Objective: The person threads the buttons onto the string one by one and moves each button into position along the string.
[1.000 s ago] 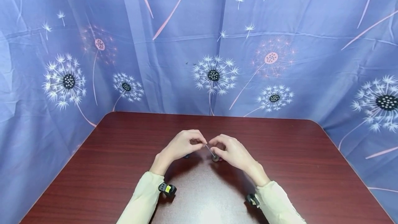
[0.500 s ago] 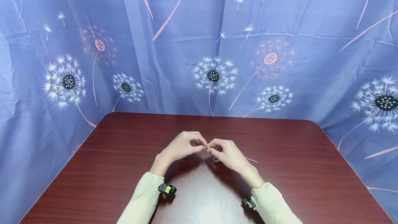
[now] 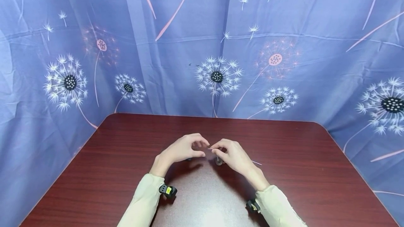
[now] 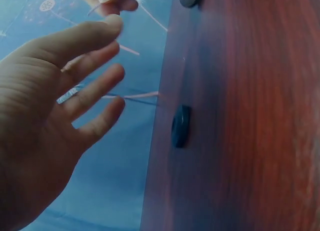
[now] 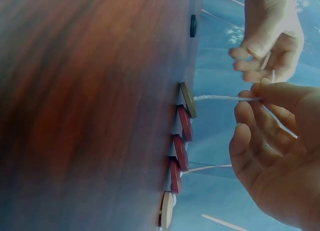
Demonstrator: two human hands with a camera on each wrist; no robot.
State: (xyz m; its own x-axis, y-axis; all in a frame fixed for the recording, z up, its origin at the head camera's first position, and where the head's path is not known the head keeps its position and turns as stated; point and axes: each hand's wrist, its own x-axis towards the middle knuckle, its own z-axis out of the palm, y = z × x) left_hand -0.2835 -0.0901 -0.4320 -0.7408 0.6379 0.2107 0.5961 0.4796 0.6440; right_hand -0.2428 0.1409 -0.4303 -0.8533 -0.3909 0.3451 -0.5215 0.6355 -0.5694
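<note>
My right hand (image 3: 235, 157) pinches a thin whitish cord (image 5: 220, 97) between thumb and forefinger, and a short end sticks out past the fingertips. In the right wrist view the cord runs from the pinch to an olive-brown disc bead (image 5: 188, 99). Several dark red disc beads (image 5: 185, 123) and a tan disc bead (image 5: 167, 211) follow it in a row along the table. Facing the cord end, my left hand (image 3: 181, 149) has thumb and fingers spread apart, holding nothing. Below it, a dark blue disc bead (image 4: 181, 126) lies apart from the row.
Everything rests on a reddish-brown wooden table (image 3: 142, 132). A blue dandelion-patterned curtain (image 3: 176, 80) hangs behind and at both sides. Dark wrist cameras sit on the left cuff (image 3: 146, 192) and the right cuff (image 3: 277, 202).
The left hand held the cord a second ago; the right fingers came in and gripped it. The left fingers have since let go, spread and drawn slightly left.
</note>
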